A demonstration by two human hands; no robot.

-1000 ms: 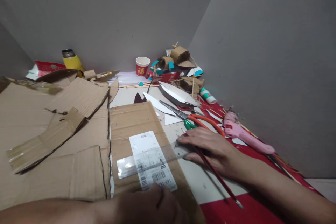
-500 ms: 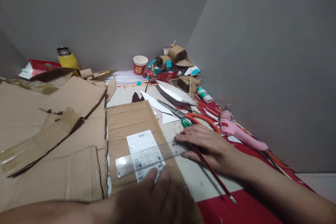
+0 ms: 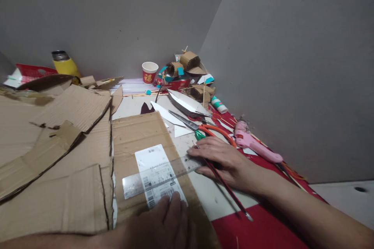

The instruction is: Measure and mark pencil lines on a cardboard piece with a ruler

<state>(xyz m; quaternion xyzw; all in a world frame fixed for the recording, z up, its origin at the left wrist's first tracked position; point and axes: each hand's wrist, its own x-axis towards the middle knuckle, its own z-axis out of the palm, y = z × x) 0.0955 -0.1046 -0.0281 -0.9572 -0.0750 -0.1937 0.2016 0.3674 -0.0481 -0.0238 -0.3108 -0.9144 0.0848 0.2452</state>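
Observation:
A clear plastic ruler [image 3: 154, 177] lies slantwise over a brown cardboard piece [image 3: 137, 130] and its white shipping label [image 3: 150, 158]. My right hand [image 3: 223, 159] grips the ruler's right end between thumb and fingers. A red-and-black pencil [image 3: 228, 188] also passes through that hand, its tip up by the fingers and its metal end toward the lower right. My left hand [image 3: 166, 218] rests on the cardboard at the label's lower edge, below the ruler, fingers stretched out; its lower part is dark and blurred.
Orange-handled scissors [image 3: 201, 126] lie just beyond my right hand. A pink glue gun [image 3: 255, 144] is at the right. Stacked cardboard [image 3: 70, 198] covers the left. Behind stand a paper cup [image 3: 149, 74], a yellow bottle [image 3: 66, 64] and small cardboard models [image 3: 189, 61].
The view has turned slightly right, so everything sits further left. My left hand has drawn a little away from the ruler, baring more of the label. My right hand keeps its hold.

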